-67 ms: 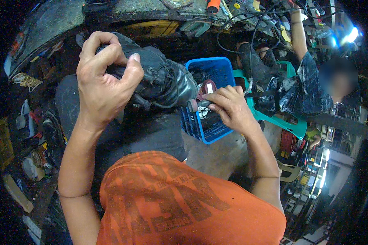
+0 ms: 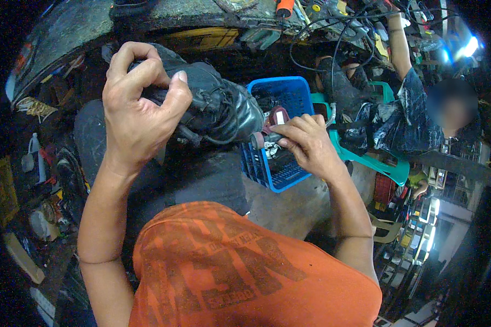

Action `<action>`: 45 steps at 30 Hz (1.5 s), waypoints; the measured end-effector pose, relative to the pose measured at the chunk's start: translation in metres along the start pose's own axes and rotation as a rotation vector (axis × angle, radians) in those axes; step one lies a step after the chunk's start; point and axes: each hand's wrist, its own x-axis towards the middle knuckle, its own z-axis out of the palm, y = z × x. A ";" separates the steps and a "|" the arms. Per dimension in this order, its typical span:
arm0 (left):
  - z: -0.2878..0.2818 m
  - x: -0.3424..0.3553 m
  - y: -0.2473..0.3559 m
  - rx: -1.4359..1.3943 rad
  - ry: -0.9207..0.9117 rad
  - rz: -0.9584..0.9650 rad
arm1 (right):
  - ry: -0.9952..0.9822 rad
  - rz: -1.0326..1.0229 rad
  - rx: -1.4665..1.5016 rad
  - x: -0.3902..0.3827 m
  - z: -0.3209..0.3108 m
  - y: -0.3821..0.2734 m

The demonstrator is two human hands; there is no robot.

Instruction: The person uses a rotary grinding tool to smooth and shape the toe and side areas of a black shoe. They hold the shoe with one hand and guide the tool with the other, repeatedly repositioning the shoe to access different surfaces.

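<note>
My left hand [image 2: 139, 103] is closed on a black leather boot [image 2: 218, 103], held sideways above my dark-clothed lap. My right hand [image 2: 308, 144] grips a dark cylindrical handpiece [image 2: 270, 139] with a greyish drum head beside the boot's glossy end; contact between them is unclear. A braided cable [image 2: 331, 114] runs up from behind this hand. Under and beside the handpiece is a blue plastic basket [image 2: 278, 186] holding dark items, something white and a maroon piece [image 2: 275, 117] with a white patch.
A cluttered workbench [image 2: 202, 13] spans the top, with tools and looping black cables. At right another person [image 2: 412, 114] in dark clothes is beside a teal plastic stool [image 2: 393, 166], one arm raised toward the bench. Shelves [image 2: 431, 218] stand at lower right; assorted items fill the left.
</note>
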 end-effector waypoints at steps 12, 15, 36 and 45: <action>0.004 -0.004 -0.011 -0.023 0.012 -0.027 | 0.088 0.112 -0.026 -0.003 -0.004 0.012; 0.005 0.012 -0.025 -0.135 0.066 0.000 | 0.324 0.181 0.121 -0.003 -0.002 0.021; 0.074 -0.035 -0.034 -0.295 -0.058 -0.627 | 1.083 0.561 0.835 0.017 0.088 0.026; 0.061 -0.039 -0.055 -0.546 -0.458 -0.676 | 1.298 0.485 1.030 0.080 0.107 -0.001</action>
